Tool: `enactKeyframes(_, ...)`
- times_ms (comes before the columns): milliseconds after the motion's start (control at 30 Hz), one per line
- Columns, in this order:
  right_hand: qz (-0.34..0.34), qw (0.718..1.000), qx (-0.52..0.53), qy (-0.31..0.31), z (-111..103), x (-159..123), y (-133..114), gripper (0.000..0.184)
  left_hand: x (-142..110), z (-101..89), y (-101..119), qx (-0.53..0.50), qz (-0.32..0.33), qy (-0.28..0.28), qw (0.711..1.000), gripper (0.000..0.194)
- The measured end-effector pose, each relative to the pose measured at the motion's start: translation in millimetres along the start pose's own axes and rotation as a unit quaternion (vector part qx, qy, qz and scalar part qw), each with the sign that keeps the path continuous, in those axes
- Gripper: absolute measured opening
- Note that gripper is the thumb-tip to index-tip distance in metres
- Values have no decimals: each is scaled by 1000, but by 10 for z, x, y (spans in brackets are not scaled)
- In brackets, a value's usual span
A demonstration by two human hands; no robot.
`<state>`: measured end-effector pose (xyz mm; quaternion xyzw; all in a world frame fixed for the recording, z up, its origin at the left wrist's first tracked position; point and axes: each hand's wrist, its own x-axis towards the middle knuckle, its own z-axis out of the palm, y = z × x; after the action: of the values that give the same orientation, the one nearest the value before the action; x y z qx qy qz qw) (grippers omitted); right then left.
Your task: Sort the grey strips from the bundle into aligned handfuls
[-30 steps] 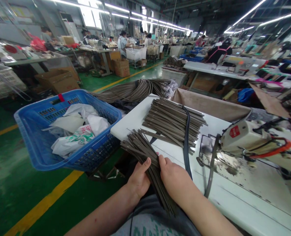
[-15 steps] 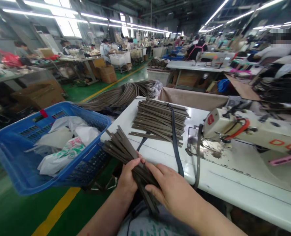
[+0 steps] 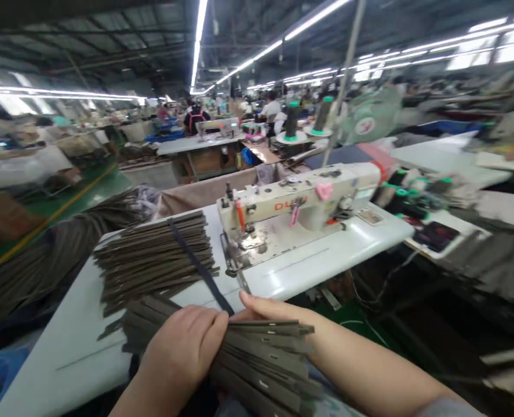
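Observation:
A thick bundle of dark grey-brown fabric strips [image 3: 261, 359] lies across my two hands, its cut ends fanned to the right. My left hand [image 3: 182, 341] is closed over the top of its middle. Behind the bundle is my right hand [image 3: 261, 310], thumb showing and fingers partly hidden by the strips, closed on it from the far side. More strips lie in a flat stack [image 3: 152, 255] on the white sewing table [image 3: 83, 324], just beyond the bundle. A dark strap [image 3: 196, 263] runs over that stack.
A white sewing machine [image 3: 274, 202] stands on the table, right of the stack. Long strips [image 3: 61, 249] are heaped at the left, and a blue basket [image 3: 0, 370] shows at the lower left. Thread cones [image 3: 291, 121] and a green fan [image 3: 369, 116] stand behind. People sit further back.
My view has swung right, so the machine is now central. The bundle has turned from pointing away at the left to lying crosswise, and my left hand has moved over its top.

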<state>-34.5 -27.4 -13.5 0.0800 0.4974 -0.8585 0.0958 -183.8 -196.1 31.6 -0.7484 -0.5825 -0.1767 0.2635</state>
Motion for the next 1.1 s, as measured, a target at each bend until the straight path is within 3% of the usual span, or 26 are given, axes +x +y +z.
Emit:
enactKeyframes(100,7,995,64,-79,-231,-240,-14,66,445,257,37,36,131,-44,990,24)
enactKeyframes(233,-23,986,112,-121,-421,-634,-64,57,968,574,168,14,206,-66,976,20)
enactKeyframes(367,-53,982,164,-72,-518,-1097,17,49,1384,878,493,-30,262,-63,962,17)
enactKeyframes(500,-69,975,208,34,-569,-1497,298,36,1703,1213,857,-179,295,-91,934,20)
enactKeyframes(633,-99,949,240,179,-586,-1786,500,29,1998,1516,1120,-395,260,-141,870,26)
enactKeyframes(767,-165,914,249,274,-653,-2004,523,27,2344,1628,1328,-613,176,-172,750,33)
enactKeyframes(800,-188,903,247,297,-678,-2057,507,28,2429,1626,1378,-638,168,-171,732,36)
enactKeyframes(867,-224,881,233,345,-731,-2179,444,31,2570,1610,1468,-628,178,-152,742,46)
enactKeyframes(1000,-280,828,177,452,-828,-2549,196,41,2638,1628,1544,-435,280,-67,853,61)
enactKeyframes(1100,-314,746,103,578,-913,-2992,-40,52,2460,1742,1461,-270,353,-3,896,57)
